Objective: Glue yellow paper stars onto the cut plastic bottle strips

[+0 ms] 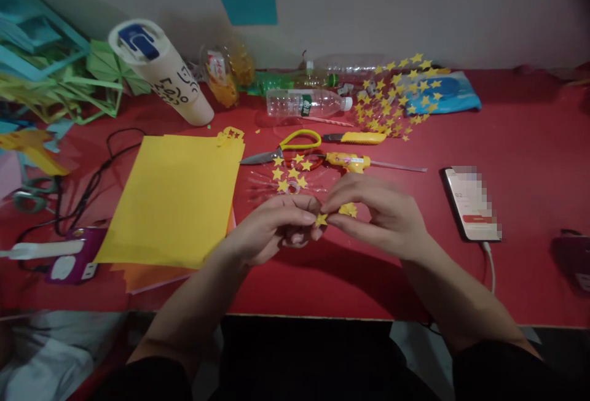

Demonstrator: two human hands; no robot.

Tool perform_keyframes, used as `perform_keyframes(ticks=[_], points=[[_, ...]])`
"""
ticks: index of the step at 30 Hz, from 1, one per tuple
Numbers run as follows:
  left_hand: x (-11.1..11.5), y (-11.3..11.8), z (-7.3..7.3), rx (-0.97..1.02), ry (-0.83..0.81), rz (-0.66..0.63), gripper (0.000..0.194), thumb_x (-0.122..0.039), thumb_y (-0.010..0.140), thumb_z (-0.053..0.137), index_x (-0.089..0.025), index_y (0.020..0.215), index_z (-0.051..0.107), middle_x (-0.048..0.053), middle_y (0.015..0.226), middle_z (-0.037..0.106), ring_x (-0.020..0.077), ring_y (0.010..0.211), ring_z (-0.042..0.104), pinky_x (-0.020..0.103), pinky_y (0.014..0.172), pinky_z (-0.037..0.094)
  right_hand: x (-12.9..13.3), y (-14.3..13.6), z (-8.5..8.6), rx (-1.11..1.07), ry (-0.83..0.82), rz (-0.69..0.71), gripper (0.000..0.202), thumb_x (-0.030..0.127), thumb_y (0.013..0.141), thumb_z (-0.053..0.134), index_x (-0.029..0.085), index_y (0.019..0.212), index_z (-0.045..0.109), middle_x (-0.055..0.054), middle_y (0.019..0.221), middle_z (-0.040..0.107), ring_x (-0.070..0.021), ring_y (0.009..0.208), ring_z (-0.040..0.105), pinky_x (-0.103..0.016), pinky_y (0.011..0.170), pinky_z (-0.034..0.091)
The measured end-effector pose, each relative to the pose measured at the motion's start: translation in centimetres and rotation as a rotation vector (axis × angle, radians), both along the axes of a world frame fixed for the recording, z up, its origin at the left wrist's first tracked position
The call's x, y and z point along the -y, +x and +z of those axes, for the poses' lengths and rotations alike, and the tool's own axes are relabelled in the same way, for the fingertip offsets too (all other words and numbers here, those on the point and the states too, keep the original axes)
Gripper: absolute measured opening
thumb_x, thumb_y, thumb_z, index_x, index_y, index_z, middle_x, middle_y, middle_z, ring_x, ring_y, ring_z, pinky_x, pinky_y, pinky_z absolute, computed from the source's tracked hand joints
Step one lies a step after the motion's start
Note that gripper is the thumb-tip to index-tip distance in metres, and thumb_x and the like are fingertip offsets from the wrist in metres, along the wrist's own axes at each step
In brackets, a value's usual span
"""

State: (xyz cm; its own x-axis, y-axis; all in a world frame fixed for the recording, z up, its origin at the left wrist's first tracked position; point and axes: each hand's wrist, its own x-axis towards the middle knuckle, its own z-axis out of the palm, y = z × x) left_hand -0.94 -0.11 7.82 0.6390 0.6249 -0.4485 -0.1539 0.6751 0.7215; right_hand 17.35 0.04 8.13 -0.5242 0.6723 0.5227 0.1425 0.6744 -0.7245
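Note:
Between my two hands, above the red table, is a small yellow paper star [321,220]. My left hand [276,224] pinches its left side with thumb and fingers, the other fingers curled beneath. From the right, thumb and fingertips of my right hand [380,210] close on the same star. Just beyond them lies a cut clear plastic piece with several yellow stars [293,173] on its strips. A small pile of loose yellow stars [348,210] is partly hidden behind my right hand.
Scissors [299,140], a yellow cutter knife [362,137] and a glue gun [348,160] lie behind my hands. Yellow paper sheets [173,198] are stacked left; a phone [472,204] with a cable lies right. Bottles [299,104], a tumbler [170,78] and a star-covered plastic piece [391,100] stand farther back.

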Motion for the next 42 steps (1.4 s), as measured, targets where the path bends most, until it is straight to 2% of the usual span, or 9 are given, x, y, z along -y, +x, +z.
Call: perform_keyframes(ticks=[5, 7, 11, 14, 18, 24, 30, 35, 42], points=[[0.0, -0.1, -0.2, -0.063, 0.107, -0.061, 0.018, -0.034, 0.065, 0.058, -0.016, 0.066, 0.055, -0.001, 0.056, 0.052, 0.0046, 0.043, 0.032, 0.022, 0.041, 0.02, -0.1, 0.2, -0.2, -0.014, 0.028, 0.016, 0.01, 0.011, 0.089, 0.055, 0.02, 0.085, 0.06, 0.0, 0.076, 0.067, -0.0102, 0.073, 0.06, -0.026, 0.069, 0.05], [0.1, -0.4, -0.3, -0.259, 0.413, 0.064, 0.018, -0.034, 0.071, 0.057, -0.018, 0.067, 0.055, 0.0, 0.061, 0.054, 0.0078, 0.05, 0.04, 0.023, 0.045, 0.03, -0.2, 0.5, 0.0, -0.008, 0.018, -0.033, 0.011, 0.012, 0.088, 0.056, 0.02, 0.085, 0.06, 0.0, 0.076, 0.066, -0.0107, 0.072, 0.06, -0.026, 0.067, 0.05], [0.5, -1.4, -1.1, -0.858, 1.293, 0.46, 0.004, -0.023, 0.075, 0.064, -0.02, 0.074, 0.061, 0.005, 0.083, 0.06, 0.0181, 0.079, 0.054, 0.035, 0.071, 0.047, -0.9, 1.3, -0.1, 0.119, 0.079, -0.176, 0.01, 0.013, 0.087, 0.057, 0.02, 0.081, 0.06, 0.0, 0.072, 0.063, -0.0113, 0.066, 0.057, -0.026, 0.061, 0.047], [0.7, -1.5, -2.3, -1.099, 1.618, 0.468, 0.013, -0.022, 0.074, 0.068, -0.021, 0.087, 0.064, 0.011, 0.108, 0.058, 0.0255, 0.1, 0.054, 0.044, 0.082, 0.047, -1.4, 1.7, -0.6, 0.238, 0.144, -0.18, 0.009, 0.014, 0.087, 0.056, 0.02, 0.082, 0.06, -0.001, 0.073, 0.063, -0.0126, 0.067, 0.057, -0.027, 0.062, 0.048], [1.0, -0.6, -3.6, -1.189, 1.627, 0.451, 0.016, -0.022, 0.077, 0.065, -0.022, 0.094, 0.065, 0.01, 0.122, 0.054, 0.0285, 0.111, 0.052, 0.049, 0.092, 0.041, -1.7, 1.3, -1.4, 0.353, 0.179, -0.159, 0.011, 0.014, 0.088, 0.054, 0.021, 0.082, 0.06, -0.002, 0.076, 0.065, -0.0138, 0.07, 0.058, -0.027, 0.064, 0.049], [0.7, -0.2, -4.7, -1.28, 1.69, 0.462, 0.019, -0.017, 0.074, 0.065, -0.02, 0.093, 0.062, 0.014, 0.121, 0.054, 0.028, 0.108, 0.054, 0.048, 0.089, 0.043, -2.1, 0.6, -2.0, 0.359, 0.206, -0.136, 0.01, 0.013, 0.088, 0.055, 0.019, 0.082, 0.06, -0.002, 0.075, 0.064, -0.0124, 0.068, 0.057, -0.025, 0.061, 0.047], [0.4, -0.5, -5.0, -1.178, 1.594, 0.426, 0.018, -0.016, 0.075, 0.064, -0.023, 0.092, 0.063, 0.012, 0.121, 0.056, 0.028, 0.109, 0.054, 0.049, 0.089, 0.043, -2.1, 0.3, -2.7, 0.374, 0.208, -0.13, 0.012, 0.014, 0.089, 0.053, 0.019, 0.081, 0.06, -0.002, 0.07, 0.062, -0.012, 0.065, 0.054, -0.024, 0.059, 0.045], [0.5, -0.5, -5.3, -1.064, 1.342, 0.396, 0.009, -0.02, 0.08, 0.057, -0.026, 0.085, 0.063, 0.005, 0.12, 0.059, 0.0262, 0.116, 0.054, 0.047, 0.097, 0.04, -2.1, 0.0, -3.2, 0.36, 0.191, -0.138, 0.012, 0.014, 0.089, 0.054, 0.019, 0.081, 0.06, -0.002, 0.07, 0.062, -0.0119, 0.064, 0.053, -0.024, 0.059, 0.044], [0.6, -0.6, -5.8, -1.143, 1.587, 0.43, 0.017, -0.017, 0.076, 0.062, -0.026, 0.09, 0.062, 0.006, 0.119, 0.061, 0.0239, 0.108, 0.056, 0.043, 0.091, 0.045, -2.0, -0.2, -3.9, 0.35, 0.287, -0.153, 0.009, 0.012, 0.087, 0.056, 0.019, 0.082, 0.058, 0.0, 0.063, 0.06, -0.0116, 0.056, 0.048, -0.025, 0.052, 0.04]])
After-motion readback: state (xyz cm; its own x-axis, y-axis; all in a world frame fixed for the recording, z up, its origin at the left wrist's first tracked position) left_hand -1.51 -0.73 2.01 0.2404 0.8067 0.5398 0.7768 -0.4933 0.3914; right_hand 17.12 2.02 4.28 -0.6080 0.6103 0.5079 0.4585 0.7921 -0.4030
